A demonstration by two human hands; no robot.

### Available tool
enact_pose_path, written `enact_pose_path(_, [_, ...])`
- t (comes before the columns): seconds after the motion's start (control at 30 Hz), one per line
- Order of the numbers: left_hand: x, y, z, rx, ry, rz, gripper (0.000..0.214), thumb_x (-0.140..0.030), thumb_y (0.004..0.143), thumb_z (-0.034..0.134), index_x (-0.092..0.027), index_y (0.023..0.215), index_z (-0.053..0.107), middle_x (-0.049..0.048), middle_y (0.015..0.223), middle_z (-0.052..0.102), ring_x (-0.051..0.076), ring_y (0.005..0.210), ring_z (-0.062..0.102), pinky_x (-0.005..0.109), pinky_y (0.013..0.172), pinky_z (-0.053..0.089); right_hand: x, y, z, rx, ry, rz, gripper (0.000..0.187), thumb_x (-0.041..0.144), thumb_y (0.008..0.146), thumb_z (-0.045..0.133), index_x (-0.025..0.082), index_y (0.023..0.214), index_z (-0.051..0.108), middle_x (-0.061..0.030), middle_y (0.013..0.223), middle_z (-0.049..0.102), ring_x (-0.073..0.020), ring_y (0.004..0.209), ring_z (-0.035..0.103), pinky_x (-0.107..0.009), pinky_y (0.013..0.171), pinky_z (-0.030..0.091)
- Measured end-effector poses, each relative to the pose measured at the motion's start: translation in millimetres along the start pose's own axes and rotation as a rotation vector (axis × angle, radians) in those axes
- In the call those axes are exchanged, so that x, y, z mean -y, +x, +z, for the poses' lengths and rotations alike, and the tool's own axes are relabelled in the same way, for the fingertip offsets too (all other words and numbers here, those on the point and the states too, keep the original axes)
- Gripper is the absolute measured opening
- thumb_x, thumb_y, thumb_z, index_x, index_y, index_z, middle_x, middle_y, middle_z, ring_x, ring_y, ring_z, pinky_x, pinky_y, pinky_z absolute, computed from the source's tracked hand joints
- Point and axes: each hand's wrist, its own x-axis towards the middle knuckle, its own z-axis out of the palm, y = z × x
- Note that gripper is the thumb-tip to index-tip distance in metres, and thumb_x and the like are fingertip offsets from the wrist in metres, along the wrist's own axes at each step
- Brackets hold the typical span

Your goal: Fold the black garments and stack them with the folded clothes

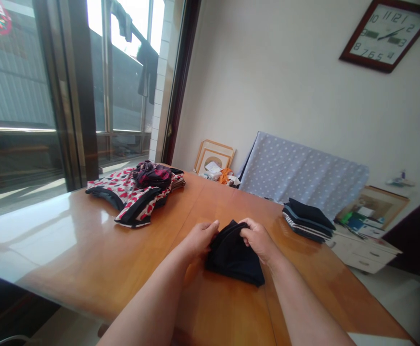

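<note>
A folded black garment [236, 262] lies on the wooden table [152, 269] right in front of me; its exact kind does not show. My left hand [201, 239] grips its left edge, thumb on top and fingers partly hidden behind the cloth. Pinched in my right hand [257, 238] is the upper right edge, lifted a little off the table. The near edge of the cloth rests flat on the wood. To the right sits a neat stack of folded clothes [308, 220], dark on top with striped layers below.
At the far left of the table lies a loose pile with a heart-print garment [123, 187] and a dark plaid cloth [154, 175]. Behind the table stand a dotted cloth cover [299, 166] and a white drawer cabinet [364, 252]. A glass door [18, 96] borders the left side.
</note>
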Motion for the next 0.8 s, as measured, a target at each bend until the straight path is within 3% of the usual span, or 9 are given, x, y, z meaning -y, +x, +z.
enact_pose_path(0.1, [-10, -10, -0.2, 0.064, -0.032, -0.048, 0.075, -0.083, 0.08, 0.04, -0.015, 0.09, 0.069, 0.0029, 0.072, 0.061, 0.017, 0.068, 0.056, 0.024, 0.053, 0.041, 0, 4, 0, -0.001, -0.006, 0.011, 0.015, 0.023, 0.067, 0.055, 0.02, 0.081, 0.061, 0.0079, 0.054, 0.047, -0.009, 0.048, 0.04, -0.022, 0.048, 0.034])
enact_pose_path(0.2, [-13, -13, -1.3, 0.068, 0.023, -0.049, 0.08, -0.086, 0.079, 0.037, -0.014, 0.09, 0.071, 0.004, 0.072, 0.063, 0.018, 0.068, 0.057, 0.024, 0.053, 0.038, -1, 7, 8, 0.031, -0.046, 0.022, 0.019, 0.024, 0.069, 0.055, 0.02, 0.085, 0.063, 0.0057, 0.06, 0.054, -0.0097, 0.05, 0.046, -0.022, 0.049, 0.037])
enact_pose_path(0.3, [-7, -8, -1.9, -0.003, 0.147, 0.003, 0.072, -0.082, 0.078, 0.048, -0.014, 0.086, 0.07, 0.0035, 0.069, 0.063, 0.017, 0.065, 0.055, 0.024, 0.053, 0.034, -5, 8, 16, -0.004, -0.07, 0.016, 0.038, 0.026, 0.071, 0.057, 0.022, 0.107, 0.065, -0.0013, 0.093, 0.068, -0.0118, 0.059, 0.058, -0.025, 0.054, 0.044])
enact_pose_path(0.4, [7, -2, -1.7, -0.091, 0.235, 0.052, 0.06, -0.069, 0.074, 0.066, -0.015, 0.1, 0.068, 0.0041, 0.077, 0.066, 0.019, 0.07, 0.058, 0.024, 0.056, 0.036, -14, 8, 14, -0.087, -0.108, -0.028, 0.044, 0.027, 0.073, 0.059, 0.024, 0.117, 0.065, -0.0059, 0.117, 0.067, -0.0157, 0.073, 0.065, -0.028, 0.062, 0.049])
enact_pose_path(0.5, [17, 3, -1.4, -0.132, 0.307, 0.099, 0.061, -0.049, 0.074, 0.073, -0.016, 0.124, 0.06, 0.0045, 0.083, 0.067, 0.02, 0.076, 0.061, 0.025, 0.063, 0.04, -25, 7, 1, -0.178, -0.19, -0.084, 0.033, 0.031, 0.075, 0.06, 0.022, 0.105, 0.07, -0.0063, 0.104, 0.071, -0.0199, 0.082, 0.065, -0.029, 0.069, 0.048])
enact_pose_path(0.6, [20, 6, -1.0, -0.131, 0.425, 0.161, 0.056, -0.035, 0.08, 0.068, -0.019, 0.132, 0.055, 0.0046, 0.085, 0.067, 0.021, 0.08, 0.062, 0.027, 0.068, 0.041, -35, 1, -19, -0.279, -0.356, -0.076, 0.021, 0.034, 0.078, 0.06, 0.024, 0.093, 0.071, -0.005, 0.089, 0.072, -0.0217, 0.083, 0.064, -0.031, 0.072, 0.045])
enact_pose_path(0.8, [16, 8, 5.7, -0.136, 0.598, 0.172, 0.055, -0.035, 0.088, 0.058, -0.023, 0.141, 0.047, 0.0086, 0.099, 0.069, 0.024, 0.093, 0.065, 0.03, 0.075, 0.043, -49, -27, -43, -0.29, -0.645, 0.053, 0.018, 0.04, 0.086, 0.057, 0.026, 0.08, 0.067, -0.0044, 0.077, 0.069, -0.0205, 0.074, 0.061, -0.029, 0.065, 0.036])
